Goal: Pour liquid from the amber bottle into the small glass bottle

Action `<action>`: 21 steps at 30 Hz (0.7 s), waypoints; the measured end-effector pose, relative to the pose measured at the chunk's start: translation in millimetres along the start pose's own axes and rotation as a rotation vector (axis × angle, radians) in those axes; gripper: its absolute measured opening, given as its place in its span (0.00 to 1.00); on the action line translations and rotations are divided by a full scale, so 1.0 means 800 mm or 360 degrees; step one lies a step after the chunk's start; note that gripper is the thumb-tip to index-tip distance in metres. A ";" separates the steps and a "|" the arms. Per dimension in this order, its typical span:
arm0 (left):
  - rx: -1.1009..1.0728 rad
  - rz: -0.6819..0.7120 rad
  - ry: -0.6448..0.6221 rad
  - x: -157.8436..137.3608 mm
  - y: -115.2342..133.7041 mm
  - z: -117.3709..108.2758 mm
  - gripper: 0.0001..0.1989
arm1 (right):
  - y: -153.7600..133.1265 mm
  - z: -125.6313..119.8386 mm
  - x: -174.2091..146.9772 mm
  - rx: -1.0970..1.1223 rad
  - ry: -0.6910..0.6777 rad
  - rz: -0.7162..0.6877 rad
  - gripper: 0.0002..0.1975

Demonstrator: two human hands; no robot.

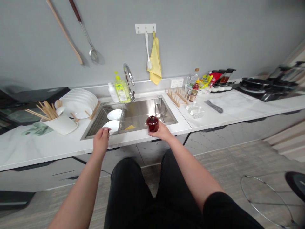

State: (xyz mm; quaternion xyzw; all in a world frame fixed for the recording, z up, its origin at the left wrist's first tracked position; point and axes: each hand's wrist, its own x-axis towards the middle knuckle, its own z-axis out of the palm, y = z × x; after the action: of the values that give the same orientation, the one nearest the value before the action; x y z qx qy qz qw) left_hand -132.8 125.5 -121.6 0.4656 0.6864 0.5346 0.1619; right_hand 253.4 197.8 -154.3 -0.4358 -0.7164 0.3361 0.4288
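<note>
My right hand [162, 131] is wrapped round a dark red glass bottle [152, 124], held upright over the sink's front edge; its narrow neck looks uncapped. To the left, my left hand [101, 140] is closed in a pinch by the front of the drying rack. A small dark bit shows at its fingertips, too small to name. Just behind that hand, two white bowls [114, 114] sit in the rack [100, 116] on the left side of the sink. The steel sink [140, 109] lies between and behind my hands, with a yellow sponge or cloth [130, 127] at its front.
The faucet [130, 78] and soap bottles [120, 89] stand behind the sink. Left are white plates [78, 100] and a chopstick holder [60, 122]. On the right are a wooden rack [177, 97], a clear tray [195, 110], a condiment basket [203, 91] and a stove [264, 87].
</note>
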 end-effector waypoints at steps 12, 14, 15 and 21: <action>-0.0080 -0.0303 0.0530 0.089 -0.060 -0.147 0.10 | 0.005 0.005 0.003 -0.0021 0.0028 0.0037 0.48; -0.0064 -0.0333 0.0568 0.091 -0.065 -0.150 0.10 | 0.006 0.005 0.004 -0.0021 0.0024 0.0042 0.48; -0.0056 -0.0345 0.0577 0.092 -0.068 -0.151 0.10 | 0.007 0.005 0.004 -0.0019 0.0023 0.0041 0.48; 0.0092 -0.0404 0.0592 0.098 -0.077 -0.159 0.11 | 0.008 0.004 0.003 -0.0030 0.0029 0.0037 0.50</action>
State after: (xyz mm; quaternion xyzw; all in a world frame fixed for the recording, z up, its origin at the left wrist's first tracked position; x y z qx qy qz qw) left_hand -293.4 115.2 -107.0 0.2734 0.7726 0.5667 0.0852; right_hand 252.2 202.5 -160.2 -0.4511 -0.7104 0.3304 0.4273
